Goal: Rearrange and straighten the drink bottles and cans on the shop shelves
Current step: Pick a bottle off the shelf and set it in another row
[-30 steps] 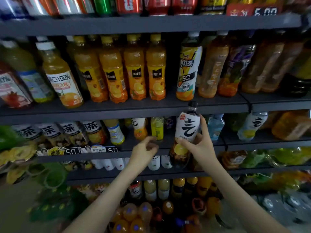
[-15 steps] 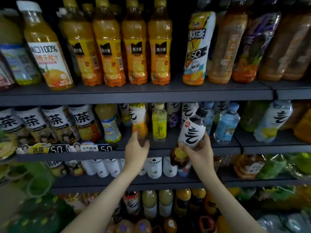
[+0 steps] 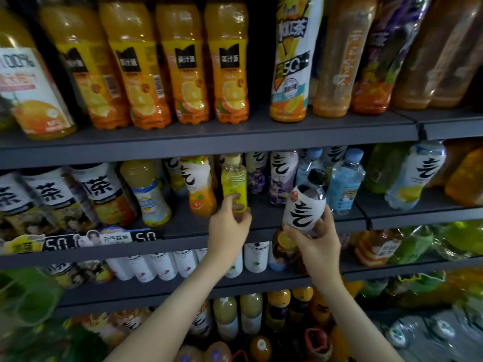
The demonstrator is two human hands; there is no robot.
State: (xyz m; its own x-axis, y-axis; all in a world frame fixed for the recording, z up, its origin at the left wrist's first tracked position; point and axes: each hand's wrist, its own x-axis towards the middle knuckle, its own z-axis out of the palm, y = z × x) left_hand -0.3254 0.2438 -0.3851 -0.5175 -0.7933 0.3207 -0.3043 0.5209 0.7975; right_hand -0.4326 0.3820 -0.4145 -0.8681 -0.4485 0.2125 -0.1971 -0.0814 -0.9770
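My right hand (image 3: pixel 315 241) grips a white-labelled bottle with a black cap (image 3: pixel 305 205), held tilted in front of the middle shelf (image 3: pixel 183 241). My left hand (image 3: pixel 228 227) curls round the base of a small yellow-green bottle (image 3: pixel 234 182) standing on that shelf. An orange and white bottle (image 3: pixel 199 188) stands just left of it. Purple-labelled bottles (image 3: pixel 281 176) and pale blue water bottles (image 3: pixel 345 184) stand behind the held bottle.
The upper shelf (image 3: pixel 209 142) carries orange juice bottles (image 3: pixel 183 64) and a tall white and yellow tea bottle (image 3: pixel 294 58). Tea bottles (image 3: pixel 102 194) fill the left of the middle shelf, with price tags (image 3: pixel 78 240) below. Lower shelves hold white bottles (image 3: pixel 162 265) and more drinks.
The view has moved closer to the middle shelf. My left hand rose from the shelf edge and took hold of the yellow-green bottle. My right hand kept the white bottle, lifting it slightly.
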